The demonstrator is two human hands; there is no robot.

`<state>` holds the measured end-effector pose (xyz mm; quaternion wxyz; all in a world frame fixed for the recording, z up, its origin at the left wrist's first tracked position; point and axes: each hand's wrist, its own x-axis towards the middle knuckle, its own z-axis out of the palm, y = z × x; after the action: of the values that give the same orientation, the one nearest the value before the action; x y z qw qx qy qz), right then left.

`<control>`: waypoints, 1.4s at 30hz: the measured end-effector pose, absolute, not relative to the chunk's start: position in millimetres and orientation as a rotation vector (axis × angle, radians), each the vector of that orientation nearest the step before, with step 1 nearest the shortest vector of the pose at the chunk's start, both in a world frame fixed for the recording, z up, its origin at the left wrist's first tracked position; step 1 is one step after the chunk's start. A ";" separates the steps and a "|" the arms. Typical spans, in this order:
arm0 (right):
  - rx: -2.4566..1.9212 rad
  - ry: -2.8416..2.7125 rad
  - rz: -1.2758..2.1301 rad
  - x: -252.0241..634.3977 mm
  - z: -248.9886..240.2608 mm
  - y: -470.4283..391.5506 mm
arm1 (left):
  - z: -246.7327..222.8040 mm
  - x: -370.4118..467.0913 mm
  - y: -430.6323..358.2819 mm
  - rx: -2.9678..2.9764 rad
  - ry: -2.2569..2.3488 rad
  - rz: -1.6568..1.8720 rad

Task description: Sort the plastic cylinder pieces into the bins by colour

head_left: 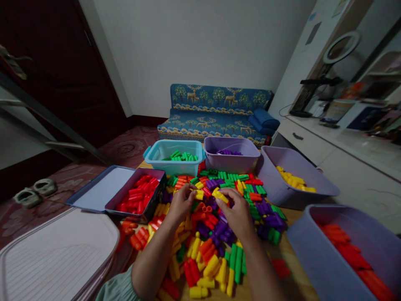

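Note:
Red, yellow, green and purple plastic pieces (221, 230) lie heaped over a wooden table (296, 251). Over the middle of the heap, my left hand (182, 202) has its fingers closed on a yellow piece (199, 194). To its right, my right hand (237, 212) pinches another yellow piece (221, 195) between thumb and fingers. A small gap separates the two held pieces. Parts of the heap are hidden under my hands and forearms.
Behind the heap stand a turquoise bin (175, 167) with green pieces and a purple bin (232, 163) with purple ones. Bins with yellow (300, 198) and red pieces (328, 267) flank the right; an open case (150, 209) holds red pieces on the left.

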<state>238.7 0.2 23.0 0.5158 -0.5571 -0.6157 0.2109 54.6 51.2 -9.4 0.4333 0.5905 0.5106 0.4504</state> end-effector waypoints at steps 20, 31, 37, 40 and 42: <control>-1.427 -1.598 0.371 231.9 15.0 -0.7 | -4.0 58.0 47.6 1.599 1.156 1.186; -1.170 -1.404 0.820 204.4 54.1 -27.2 | -3.5 59.1 47.0 1.752 1.196 1.073; -1.254 -1.287 0.838 209.7 26.1 -12.9 | 14.2 58.9 42.6 1.434 1.122 1.123; -1.386 -1.284 0.798 216.4 3.5 -2.3 | 36.0 58.3 34.9 1.249 1.027 1.169; -1.432 -1.311 0.761 219.4 -4.4 0.9 | 50.3 58.0 29.1 1.200 0.980 1.191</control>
<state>219.4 0.9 -4.4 0.5039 -0.5933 -0.5428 0.3154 58.0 29.1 50.3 0.5595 0.5089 0.4157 0.5051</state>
